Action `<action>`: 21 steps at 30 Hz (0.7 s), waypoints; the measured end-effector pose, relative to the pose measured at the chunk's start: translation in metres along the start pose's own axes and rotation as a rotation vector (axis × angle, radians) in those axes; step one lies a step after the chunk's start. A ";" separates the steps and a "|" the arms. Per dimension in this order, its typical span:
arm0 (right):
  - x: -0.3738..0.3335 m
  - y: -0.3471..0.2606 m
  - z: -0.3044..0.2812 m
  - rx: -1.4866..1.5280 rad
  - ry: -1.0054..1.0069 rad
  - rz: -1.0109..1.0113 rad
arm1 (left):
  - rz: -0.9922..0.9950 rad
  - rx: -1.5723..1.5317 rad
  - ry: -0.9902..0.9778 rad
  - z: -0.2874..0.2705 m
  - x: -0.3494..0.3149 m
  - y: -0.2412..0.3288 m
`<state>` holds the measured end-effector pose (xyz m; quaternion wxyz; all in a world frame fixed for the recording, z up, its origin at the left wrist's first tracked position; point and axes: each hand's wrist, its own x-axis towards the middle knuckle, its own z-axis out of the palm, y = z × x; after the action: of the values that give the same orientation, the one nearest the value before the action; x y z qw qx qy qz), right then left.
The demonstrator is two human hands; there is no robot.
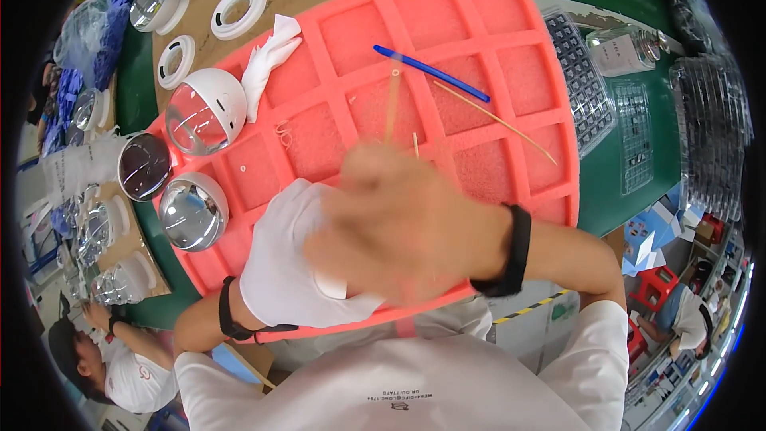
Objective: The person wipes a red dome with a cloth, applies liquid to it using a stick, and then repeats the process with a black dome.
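Observation:
My right hand (407, 219) is blurred by motion above the near part of a pink foam tray (343, 40). Its fingers look closed, and a thin tan stick (392, 108) juts up from them, blurred too. Close beside it, my left hand (291, 251) is covered in white, a glove or a cloth; its fingers and anything in them are hidden. A blue pen-like rod (431, 73) and another thin tan stick (499, 121) lie across the tray's dividers. A crumpled white cloth (270, 64) rests at its far left.
At the tray's left edge sit a white-and-clear globe (207, 112), a dark dome (144, 167) and a clear dome (194, 211). White rings (239, 12) lie on brown board beyond. Plastic trays (578, 80) and a jar (622, 52) stand right. A co-worker (112, 351) is at lower left.

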<state>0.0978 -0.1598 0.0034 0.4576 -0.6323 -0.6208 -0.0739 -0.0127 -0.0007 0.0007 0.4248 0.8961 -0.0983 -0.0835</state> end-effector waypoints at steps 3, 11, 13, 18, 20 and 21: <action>-0.001 0.010 0.004 -0.074 0.035 0.041 | 0.115 0.122 -0.012 -0.016 0.008 0.006; -0.001 0.029 -0.001 -0.024 0.233 0.113 | 0.084 0.012 0.085 -0.010 0.006 0.009; -0.002 0.030 -0.008 0.025 0.179 0.239 | 0.051 -0.022 0.095 -0.008 0.005 0.011; -0.004 0.028 -0.006 0.086 0.209 0.292 | -0.012 -0.169 0.118 -0.008 0.005 0.011; -0.004 0.026 -0.006 0.124 0.206 0.327 | -0.018 -0.227 0.117 -0.009 0.005 0.009; -0.004 0.025 -0.006 0.144 0.192 0.366 | -0.022 -0.229 0.118 -0.009 0.005 0.008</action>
<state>0.1211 -0.1617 -0.0084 0.5644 -0.6902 -0.4529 -0.0049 -0.0067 -0.0003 0.0124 0.5286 0.8459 -0.0534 -0.0459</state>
